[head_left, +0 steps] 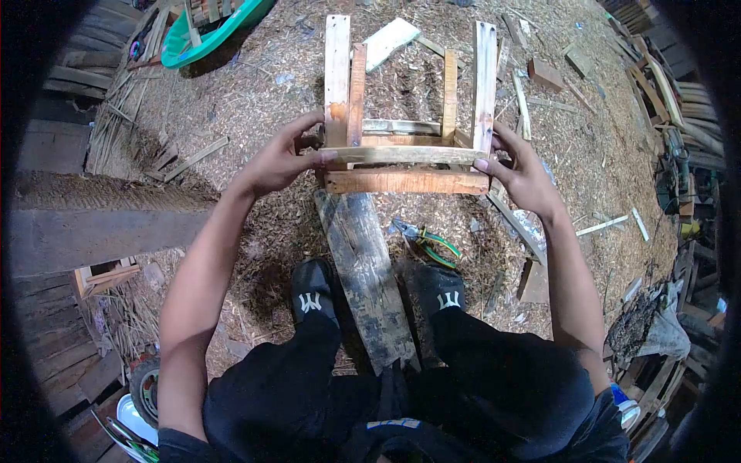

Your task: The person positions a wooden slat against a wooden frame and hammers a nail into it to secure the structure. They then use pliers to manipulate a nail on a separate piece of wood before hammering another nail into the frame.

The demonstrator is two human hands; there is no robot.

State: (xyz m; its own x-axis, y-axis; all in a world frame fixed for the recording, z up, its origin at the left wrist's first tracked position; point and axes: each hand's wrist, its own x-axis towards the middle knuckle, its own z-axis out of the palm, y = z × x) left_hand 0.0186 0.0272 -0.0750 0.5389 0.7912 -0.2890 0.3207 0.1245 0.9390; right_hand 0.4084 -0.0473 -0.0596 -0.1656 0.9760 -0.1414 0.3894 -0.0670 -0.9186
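A small wooden frame (pixel 407 182), shaped like a stool frame with its legs pointing away from me, is held between both hands. My left hand (pixel 285 158) grips its left side, thumb at the end of a narrow wooden slat (pixel 405 156) lying across the frame. On the opposite side, my right hand (pixel 525 170) has its fingers around the outer edge and its thumb on the slat's other end. Beneath the frame's near side, a worn plank (pixel 363 278) runs back between my feet. Pliers (pixel 429 242) with green and yellow handles lie right of the plank.
Wood chips and offcuts cover the ground. A thick wooden beam (pixel 108 228) juts in from the left, close to my left forearm. A green plastic tub (pixel 208 38) stands at the far left. Stacked wood (pixel 698 127) lines the right side, and a brick-like block (pixel 546 74) lies beyond the frame.
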